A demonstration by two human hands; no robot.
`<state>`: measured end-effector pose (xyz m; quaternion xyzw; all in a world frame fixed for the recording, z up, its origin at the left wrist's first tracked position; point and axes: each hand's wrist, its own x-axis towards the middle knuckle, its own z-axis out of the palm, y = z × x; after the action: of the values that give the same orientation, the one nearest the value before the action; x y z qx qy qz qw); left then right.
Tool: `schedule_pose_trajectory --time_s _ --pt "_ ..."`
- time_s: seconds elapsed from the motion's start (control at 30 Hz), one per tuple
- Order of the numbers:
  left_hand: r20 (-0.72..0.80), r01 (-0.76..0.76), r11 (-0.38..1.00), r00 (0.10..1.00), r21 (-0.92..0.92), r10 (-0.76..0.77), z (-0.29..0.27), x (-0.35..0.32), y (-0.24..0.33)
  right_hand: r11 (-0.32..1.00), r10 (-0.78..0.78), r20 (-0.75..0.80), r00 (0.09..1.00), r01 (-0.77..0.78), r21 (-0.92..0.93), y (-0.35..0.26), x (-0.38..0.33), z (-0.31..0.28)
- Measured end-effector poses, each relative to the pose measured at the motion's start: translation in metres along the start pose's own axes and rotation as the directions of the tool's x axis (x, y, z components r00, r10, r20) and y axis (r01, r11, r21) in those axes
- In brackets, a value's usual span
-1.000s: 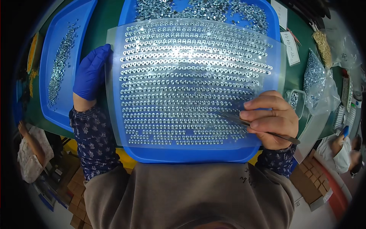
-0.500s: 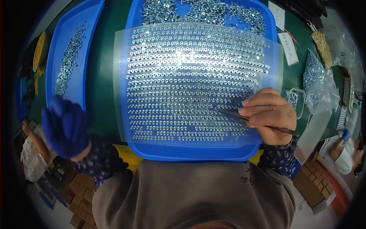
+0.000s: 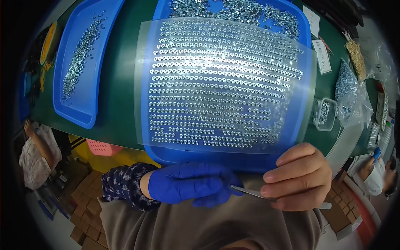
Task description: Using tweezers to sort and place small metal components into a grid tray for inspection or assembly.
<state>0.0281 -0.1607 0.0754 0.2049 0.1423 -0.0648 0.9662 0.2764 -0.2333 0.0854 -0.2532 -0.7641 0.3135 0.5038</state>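
In front of my chest, my left hand (image 3: 189, 184) in a blue glove has its fingers pressed together. Anything between them is too small or hidden to make out. My right hand (image 3: 301, 178), bare, pinches metal tweezers (image 3: 251, 193), whose tips meet the gloved fingertips. Just beyond both hands lies a clear plastic sheet (image 3: 141, 89) across a large blue tray (image 3: 156, 154). Rows of small shiny metal pieces (image 3: 216, 79) cover the sheet, with gaps in some near rows. A heap of similar loose pieces (image 3: 241, 11) fills the tray's far end.
A second blue tray (image 3: 98, 46) with scattered metal pieces stands at left. On the right are a small clear box (image 3: 325, 114), a plastic bag of metal pieces (image 3: 345, 85) and paper labels (image 3: 321, 56). A pink basket (image 3: 103, 147) is below the table edge. Other people sit at both sides.
My left hand has swung from beside the left tray to in front of my chest. My right hand has drawn the tweezers back off the sheet and down to the gloved fingers.
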Motion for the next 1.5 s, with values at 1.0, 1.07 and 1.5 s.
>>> schedule_pose_trajectory --time_s 1.0,1.07,1.5 --pt "-0.214 -0.685 0.726 0.702 0.056 0.679 -0.149 -0.04 0.132 0.845 0.244 -0.485 0.84 -0.43 -0.319 -0.001 -0.029 0.019" --pt "-0.194 -0.677 0.734 0.714 0.052 0.672 -0.147 -0.035 0.136 0.859 0.297 -0.322 0.899 -0.399 -0.321 -0.009 -0.024 0.015" --pt "-0.239 -0.668 0.738 0.705 0.095 0.668 -0.153 -0.038 0.134 0.887 0.21 -0.222 0.952 -0.281 -0.367 -0.003 -0.026 0.027"
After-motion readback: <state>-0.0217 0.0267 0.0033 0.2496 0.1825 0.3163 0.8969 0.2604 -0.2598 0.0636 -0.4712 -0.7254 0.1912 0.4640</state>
